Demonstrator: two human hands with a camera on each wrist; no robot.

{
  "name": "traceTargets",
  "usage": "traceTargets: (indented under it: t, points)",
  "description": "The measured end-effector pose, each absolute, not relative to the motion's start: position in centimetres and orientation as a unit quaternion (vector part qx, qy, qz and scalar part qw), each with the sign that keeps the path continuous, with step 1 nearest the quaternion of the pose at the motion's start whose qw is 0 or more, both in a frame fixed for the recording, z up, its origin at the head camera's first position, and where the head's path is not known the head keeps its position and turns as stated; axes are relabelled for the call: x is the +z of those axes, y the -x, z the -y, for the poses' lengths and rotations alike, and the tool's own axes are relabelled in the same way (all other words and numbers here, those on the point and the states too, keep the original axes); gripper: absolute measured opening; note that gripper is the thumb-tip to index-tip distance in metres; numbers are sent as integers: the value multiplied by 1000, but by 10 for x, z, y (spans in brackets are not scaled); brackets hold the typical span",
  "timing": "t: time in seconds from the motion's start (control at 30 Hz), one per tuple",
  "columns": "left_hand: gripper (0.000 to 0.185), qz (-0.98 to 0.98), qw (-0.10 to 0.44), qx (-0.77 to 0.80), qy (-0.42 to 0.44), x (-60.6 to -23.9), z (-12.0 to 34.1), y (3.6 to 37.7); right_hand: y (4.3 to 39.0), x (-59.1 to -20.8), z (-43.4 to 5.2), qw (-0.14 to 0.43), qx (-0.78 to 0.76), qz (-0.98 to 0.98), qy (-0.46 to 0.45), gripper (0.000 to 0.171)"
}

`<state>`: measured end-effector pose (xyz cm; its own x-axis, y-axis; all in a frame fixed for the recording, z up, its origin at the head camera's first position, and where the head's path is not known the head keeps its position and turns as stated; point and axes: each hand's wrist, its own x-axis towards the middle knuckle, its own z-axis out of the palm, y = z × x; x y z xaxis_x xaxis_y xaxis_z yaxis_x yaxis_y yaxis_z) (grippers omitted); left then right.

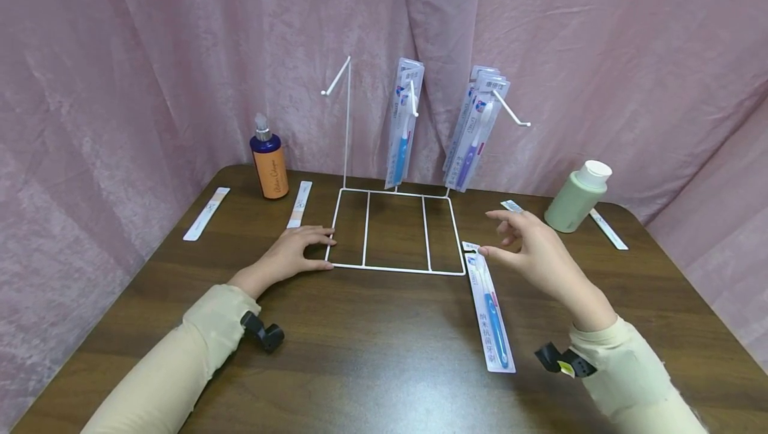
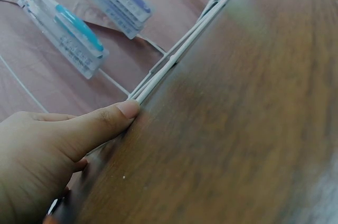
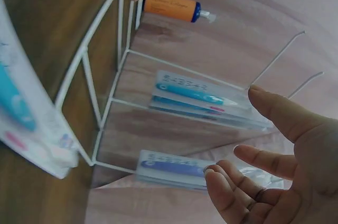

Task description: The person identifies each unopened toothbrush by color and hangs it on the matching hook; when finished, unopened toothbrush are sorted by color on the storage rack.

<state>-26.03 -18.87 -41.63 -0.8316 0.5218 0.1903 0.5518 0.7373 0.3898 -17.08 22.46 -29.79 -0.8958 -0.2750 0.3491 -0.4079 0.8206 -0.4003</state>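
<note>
Our left hand (image 1: pixel 294 254) lies flat on the worktop (image 1: pixel 372 354), fingers (image 2: pixel 113 115) straight, tips touching the white wire rack (image 1: pixel 396 231) at its 9 o'clock corner; nothing gripped. Our right hand (image 1: pixel 537 251) hovers at the rack's 3 o'clock, fingers (image 3: pixel 274 109) spread and loosely bent, holding nothing. The packaged toothbrush (image 1: pixel 491 307) lies flat just at its 8 o'clock; thumb looks near the pack's top end, contact unclear. More toothbrush packs (image 1: pixel 405 121) hang from the rack's hooks at 12. Orange pump bottle (image 1: pixel 269 161) at 10 o'clock, green bottle (image 1: pixel 577 197) at 2.
</note>
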Motion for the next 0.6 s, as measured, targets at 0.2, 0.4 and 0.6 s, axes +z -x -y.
traceTargets:
  t: [0.2,0.4,0.6]
  points:
    - [53,931,36,-220,289,-416,187,261,163,-319,-236,111,233,951,-170,56]
    - [53,931,31,-220,288,-417,186,261,159,-343,-245,64,211,963,-154,58]
    - [52,930,32,-224,288,-416,188,260,158,-360,-243,15,211,968,-134,63]
